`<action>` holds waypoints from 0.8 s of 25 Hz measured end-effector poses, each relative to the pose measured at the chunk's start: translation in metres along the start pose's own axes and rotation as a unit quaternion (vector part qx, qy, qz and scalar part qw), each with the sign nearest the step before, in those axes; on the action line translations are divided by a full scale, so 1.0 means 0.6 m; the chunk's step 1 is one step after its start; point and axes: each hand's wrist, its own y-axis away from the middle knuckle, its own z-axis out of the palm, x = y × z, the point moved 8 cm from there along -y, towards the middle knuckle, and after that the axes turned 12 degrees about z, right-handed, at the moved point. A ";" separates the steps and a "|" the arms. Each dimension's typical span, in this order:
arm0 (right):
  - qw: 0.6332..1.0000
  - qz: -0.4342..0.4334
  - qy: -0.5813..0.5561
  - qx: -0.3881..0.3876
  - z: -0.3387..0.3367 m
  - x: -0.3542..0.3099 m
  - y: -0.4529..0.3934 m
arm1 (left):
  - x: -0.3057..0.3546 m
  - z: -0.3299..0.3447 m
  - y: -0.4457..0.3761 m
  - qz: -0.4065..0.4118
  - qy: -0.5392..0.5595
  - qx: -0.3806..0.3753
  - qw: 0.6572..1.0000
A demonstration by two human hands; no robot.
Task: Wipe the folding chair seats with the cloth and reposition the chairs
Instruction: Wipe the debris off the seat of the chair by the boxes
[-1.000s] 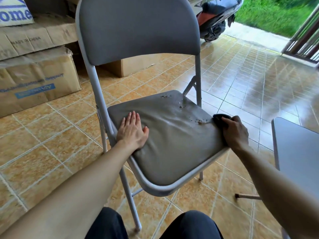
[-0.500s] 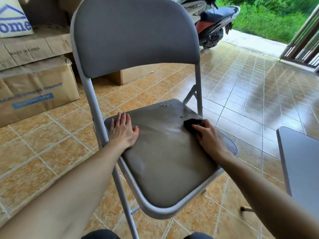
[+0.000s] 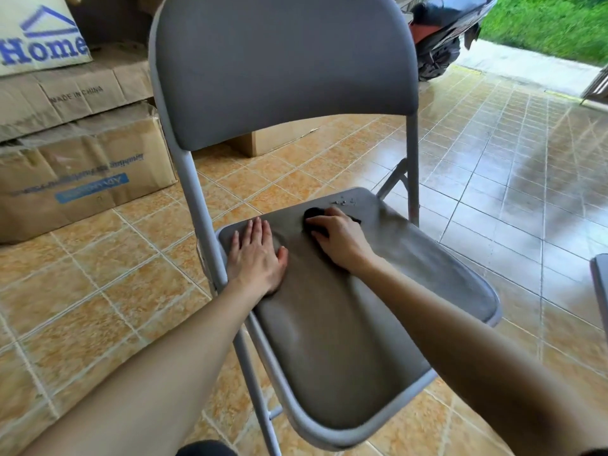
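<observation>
A grey folding chair [image 3: 283, 64] stands open in front of me, its padded seat [image 3: 345, 324] facing up. My left hand [image 3: 256, 255] lies flat, fingers together, on the seat's back left corner. My right hand [image 3: 339, 238] presses a small black cloth [image 3: 312, 213] onto the back middle of the seat. A few dark crumbs [image 3: 342, 202] lie just beyond the cloth, near the seat's rear edge.
Stacked cardboard boxes [image 3: 75, 166] line the left side. A scooter [image 3: 441, 37] is parked behind the chair at the doorway. The edge of a second grey chair [image 3: 600, 284] shows at the right. The floor is shiny orange tile.
My right hand has swept the cloth from the seat's right edge leftward and back to the middle rear. The debris that lay mid-seat is gone. The left hand stays put.
</observation>
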 end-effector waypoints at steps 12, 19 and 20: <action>0.957 0.261 0.043 0.115 -0.042 0.210 -0.171 | 0.007 -0.008 -0.001 -0.001 0.011 0.042 0.999; 0.992 0.119 0.032 0.009 -0.001 0.122 -0.196 | -0.002 0.001 0.000 -0.006 0.007 0.029 1.000; 0.996 0.084 0.024 -0.005 0.008 0.096 -0.190 | -0.001 0.001 -0.001 -0.006 0.006 0.027 1.000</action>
